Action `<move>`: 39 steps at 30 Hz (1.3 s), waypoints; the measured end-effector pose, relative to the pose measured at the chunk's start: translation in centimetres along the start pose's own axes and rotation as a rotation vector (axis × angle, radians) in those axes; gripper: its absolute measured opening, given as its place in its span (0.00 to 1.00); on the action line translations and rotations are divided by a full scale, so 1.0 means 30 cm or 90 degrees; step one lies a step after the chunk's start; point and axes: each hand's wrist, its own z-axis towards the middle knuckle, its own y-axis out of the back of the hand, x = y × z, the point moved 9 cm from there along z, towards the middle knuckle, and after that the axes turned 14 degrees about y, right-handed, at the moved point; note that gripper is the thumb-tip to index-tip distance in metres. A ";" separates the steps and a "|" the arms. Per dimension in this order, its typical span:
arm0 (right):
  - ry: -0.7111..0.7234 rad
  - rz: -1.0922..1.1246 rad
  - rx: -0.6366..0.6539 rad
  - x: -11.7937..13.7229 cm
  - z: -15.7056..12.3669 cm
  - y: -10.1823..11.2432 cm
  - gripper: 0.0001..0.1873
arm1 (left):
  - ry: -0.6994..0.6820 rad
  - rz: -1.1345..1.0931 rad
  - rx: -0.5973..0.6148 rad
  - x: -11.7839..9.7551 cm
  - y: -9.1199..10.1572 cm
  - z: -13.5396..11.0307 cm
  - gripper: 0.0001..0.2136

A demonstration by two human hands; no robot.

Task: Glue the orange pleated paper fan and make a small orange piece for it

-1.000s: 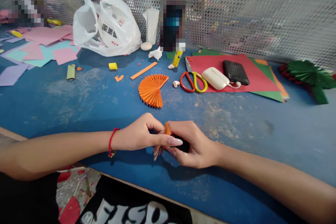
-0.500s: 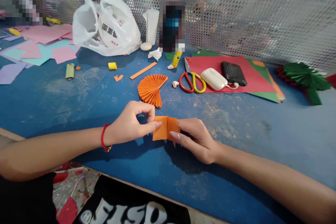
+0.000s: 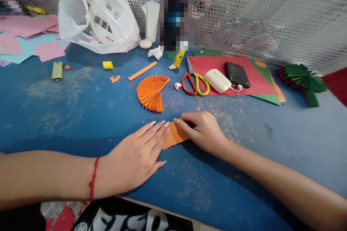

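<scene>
A small piece of orange paper (image 3: pixel 173 135) with a crease across it lies on the blue table. My left hand (image 3: pixel 135 158) is spread flat, palm down, with its fingertips at the paper's left edge. At the paper's upper right, my right hand (image 3: pixel 203 130) pinches it between thumb and curled fingers, which partly cover it. Just beyond, a pleated orange paper fan (image 3: pixel 152 94) rests fanned into a partial circle. Red-and-yellow-handled scissors (image 3: pixel 195 83) lie to the right of the fan.
Behind stand a white plastic bag (image 3: pixel 100 21) and a yellow glue stick (image 3: pixel 179 59). Red paper (image 3: pixel 241 90) lies at the right under a white earphone case (image 3: pixel 217 80) and a black case (image 3: pixel 237 74). A green pleated paper piece (image 3: pixel 305 79) is farther right. An orange strip (image 3: pixel 142 71) lies behind the fan.
My left hand has let go of its pinch and flattened onto the table at the paper's left. The orange paper has gone from raised to lying down. My right hand's grip has shifted up its edge.
</scene>
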 end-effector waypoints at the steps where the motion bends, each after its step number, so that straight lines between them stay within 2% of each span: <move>1: -0.002 -0.009 -0.002 0.000 0.000 -0.001 0.21 | -0.002 0.001 0.001 0.000 -0.004 0.000 0.27; 9: 0.109 -0.162 -0.020 0.052 -0.011 -0.011 0.18 | -0.015 -0.010 0.019 0.005 -0.004 0.018 0.34; 16: 0.140 -0.253 -0.030 0.085 -0.041 -0.011 0.19 | -0.039 -0.015 0.000 0.001 0.008 0.026 0.35; 20: 0.128 -0.249 -0.032 0.083 -0.052 -0.004 0.20 | -0.042 -0.023 0.000 0.001 0.008 0.024 0.35; 26: 0.076 -0.161 -0.033 0.066 -0.058 0.012 0.25 | -0.030 -0.041 0.016 0.011 0.003 0.013 0.33; 33: 0.207 -0.341 -0.053 0.140 -0.078 0.003 0.19 | -0.070 -0.071 0.028 -0.006 -0.002 0.000 0.30; 39: 0.217 -0.416 -0.040 0.137 -0.085 0.020 0.17 | -0.073 -0.066 0.045 0.000 -0.006 0.004 0.30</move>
